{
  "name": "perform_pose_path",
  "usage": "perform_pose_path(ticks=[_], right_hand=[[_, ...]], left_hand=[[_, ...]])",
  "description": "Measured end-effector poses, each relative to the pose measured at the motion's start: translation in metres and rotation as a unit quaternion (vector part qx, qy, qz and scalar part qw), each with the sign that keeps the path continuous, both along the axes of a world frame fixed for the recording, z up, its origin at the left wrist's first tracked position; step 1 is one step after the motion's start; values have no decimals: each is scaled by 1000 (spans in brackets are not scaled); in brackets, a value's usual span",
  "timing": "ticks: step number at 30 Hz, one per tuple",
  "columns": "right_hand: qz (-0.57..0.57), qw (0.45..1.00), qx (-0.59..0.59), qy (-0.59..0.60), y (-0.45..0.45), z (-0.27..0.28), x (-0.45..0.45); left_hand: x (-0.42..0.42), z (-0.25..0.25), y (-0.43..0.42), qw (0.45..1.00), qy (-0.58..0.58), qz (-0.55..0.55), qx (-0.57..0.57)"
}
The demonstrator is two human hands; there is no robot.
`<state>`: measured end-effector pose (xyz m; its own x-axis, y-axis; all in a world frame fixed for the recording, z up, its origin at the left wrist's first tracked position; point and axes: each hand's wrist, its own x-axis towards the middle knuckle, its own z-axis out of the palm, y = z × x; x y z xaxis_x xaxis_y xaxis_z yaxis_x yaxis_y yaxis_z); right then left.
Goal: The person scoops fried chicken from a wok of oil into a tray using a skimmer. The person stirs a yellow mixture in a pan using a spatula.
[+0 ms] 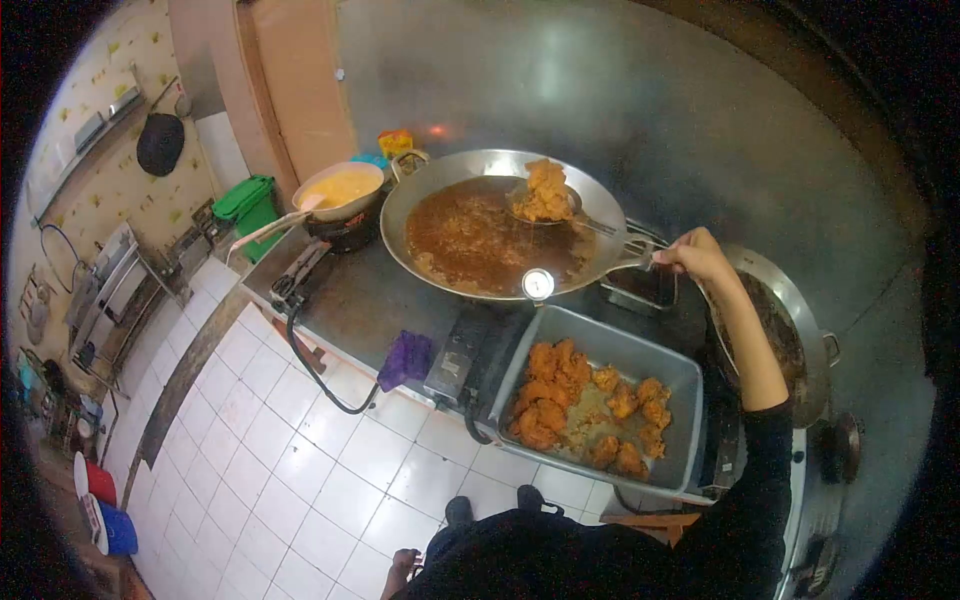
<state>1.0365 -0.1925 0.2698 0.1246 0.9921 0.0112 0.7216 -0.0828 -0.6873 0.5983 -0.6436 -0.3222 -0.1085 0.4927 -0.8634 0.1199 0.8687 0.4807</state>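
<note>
My right hand (690, 255) is closed on the end of a metal skimmer handle, at the right rim of a large wok (410, 235) of bubbling brown oil. The skimmer's bowl (517, 207) holds a battered fried piece (547, 190) above the oil. In front of the wok stands a grey tub (685, 400) with orange fried pieces (550, 385) at its left and smaller golden ones (622, 400) at its right. Low at the bottom, beside my body, my left hand (403, 568) shows only in part; its fingers look curled, but what they hold is unclear.
A pan of yellow liquid (342, 188) sits left of the wok, its handle pointing left. At the right is a second wok (785, 290). A round thermometer (538, 284) is at the wok's front rim. A purple cloth (405, 360) and black hose hang at the counter edge.
</note>
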Motion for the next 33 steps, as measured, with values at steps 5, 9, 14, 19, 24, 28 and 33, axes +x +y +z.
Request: perform_pose_path(ticks=[5, 9, 14, 19, 24, 28, 33], right_hand=[[14, 998, 35, 40, -19, 19, -3], [-18, 999, 22, 22, -26, 23, -1], [-5, 999, 38, -34, -17, -9, 16], [-4, 999, -1, -36, -32, -14, 12], [-17, 1000, 13, -17, -49, -11, 23], [-48, 998, -7, 34, -84, 17, 36], [-55, 998, 9, 40, -143, 37, 64]], left_hand=[[-4, 11, 9, 998, 11, -42, 37], [-2, 25, 18, 993, 18, -71, 90], [2, 32, 35, 993, 42, -98, 58], [-6, 20, 31, 992, 13, -107, 64], [-11, -3, 19, 994, 26, -93, 50], [-15, -37, 24, 997, -15, -2, -69], [-10, -6, 50, 998, -57, 19, -37]])
